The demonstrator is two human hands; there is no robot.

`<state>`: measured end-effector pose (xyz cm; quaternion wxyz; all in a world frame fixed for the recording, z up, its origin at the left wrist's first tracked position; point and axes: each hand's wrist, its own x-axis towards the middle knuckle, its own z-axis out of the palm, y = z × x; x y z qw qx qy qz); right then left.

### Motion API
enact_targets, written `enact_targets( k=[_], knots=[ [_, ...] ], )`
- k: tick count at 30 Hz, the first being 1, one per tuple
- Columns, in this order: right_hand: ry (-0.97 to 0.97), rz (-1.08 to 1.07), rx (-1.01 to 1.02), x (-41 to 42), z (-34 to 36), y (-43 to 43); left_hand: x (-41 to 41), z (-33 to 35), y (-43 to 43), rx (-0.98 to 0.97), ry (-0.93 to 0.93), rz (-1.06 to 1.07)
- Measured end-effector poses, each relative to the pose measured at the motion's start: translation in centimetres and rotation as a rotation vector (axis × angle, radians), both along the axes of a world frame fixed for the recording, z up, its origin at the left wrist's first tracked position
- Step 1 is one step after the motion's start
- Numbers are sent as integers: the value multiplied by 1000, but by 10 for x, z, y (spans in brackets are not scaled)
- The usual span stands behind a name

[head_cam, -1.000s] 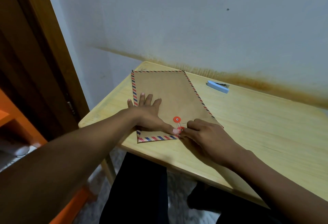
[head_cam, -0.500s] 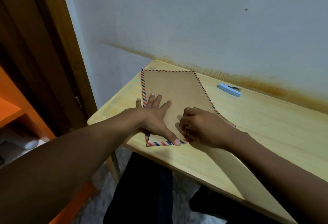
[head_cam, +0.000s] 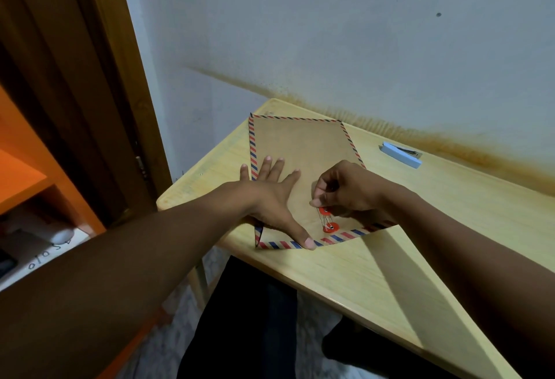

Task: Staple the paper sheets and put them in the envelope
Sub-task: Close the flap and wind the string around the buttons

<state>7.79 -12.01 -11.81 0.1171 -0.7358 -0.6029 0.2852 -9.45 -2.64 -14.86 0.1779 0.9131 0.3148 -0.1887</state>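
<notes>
left hand (head_cam: 270,198) flat, fingers spread | right hand (head_cam: 348,189) curled, pinching string (head_cam: 324,219) (thumb and forefinger)

Setting: domestic room, plain study corner. Evidence: small pale wooden table (head_cam: 420,228) set against a painted wall (head_cam: 330,33) bearing a brown stain band (head_cam: 450,141); varnished wooden door frame (head_cam: 99,78) at left; orange shelving (head_cam: 18,168) beyond; patterned floor (head_cam: 168,342) below.

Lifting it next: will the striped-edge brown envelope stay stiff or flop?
Probably floppy: the envelope is large, thin and flat. Likely slides on the smooth table, since the left hand presses it down while the right hand pinches the string.
</notes>
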Motion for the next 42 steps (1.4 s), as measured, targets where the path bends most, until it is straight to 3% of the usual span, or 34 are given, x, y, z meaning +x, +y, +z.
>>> enact_targets(
  k=[8, 15, 21, 29, 32, 37, 42],
  knots=[
    [-92, -105, 123, 11, -5, -9, 0, 0, 1, 3, -13, 2],
    [-491, 37, 379, 13, -7, -61, -12, -4, -8, 50, -195, -63],
    [-296, 31, 105, 15, 2, -116, -18, 12, -35, 169, -385, -282],
    [-496, 52, 358, 10, -16, -126, -27, 29, -58, 634, -374, -499],
    [-372, -25, 480, 16, -8, -127, -27, 45, -43, 689, -528, -476],
    [-75, -228, 738, 38, 52, -118, -17, 99, -15, 788, -1046, -483],
    [281, -323, 893, 61, 146, -125, 5, 185, -8, 662, -1255, -396]
  ],
)
